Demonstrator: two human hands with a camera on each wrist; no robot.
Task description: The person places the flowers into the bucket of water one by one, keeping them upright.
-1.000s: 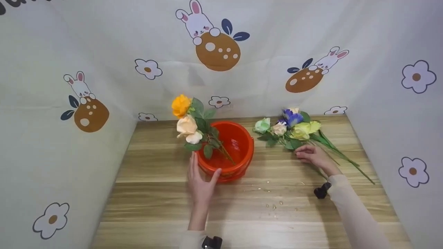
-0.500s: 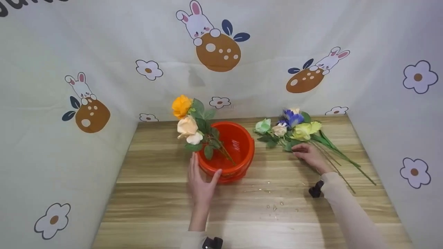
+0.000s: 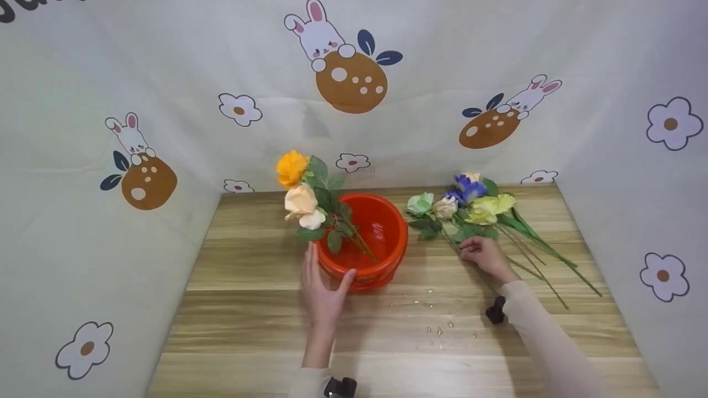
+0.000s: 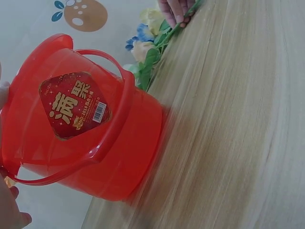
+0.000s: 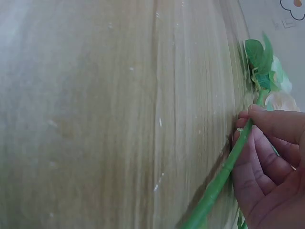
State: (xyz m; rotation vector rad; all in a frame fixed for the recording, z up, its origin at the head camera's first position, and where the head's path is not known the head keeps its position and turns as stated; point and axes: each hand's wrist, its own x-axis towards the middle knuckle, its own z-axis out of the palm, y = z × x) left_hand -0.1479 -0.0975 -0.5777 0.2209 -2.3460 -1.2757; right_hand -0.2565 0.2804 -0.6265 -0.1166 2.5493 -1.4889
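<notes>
A red plastic bucket with a handle and printed label stands on the table. My left hand rests against its near left side, fingers straight and thumb spread at the rim. An orange rose and a peach rose lean out over the bucket's left rim, their stems inside. To the right, my right hand pinches a green stem between thumb and fingers. Up that stem are leaves and a pale green rose, its bloom low by the table's back.
Beside the right hand lie a small peach rose, a blue flower and a yellow flower, stems pointing toward the front right. Small shiny bits dot the wooden table. A printed cloth encloses the back and sides.
My right hand has moved left along the flowers and closed its fingertips on a stem. The small peach rose has shifted slightly left. My left hand and the bucket stay put.
</notes>
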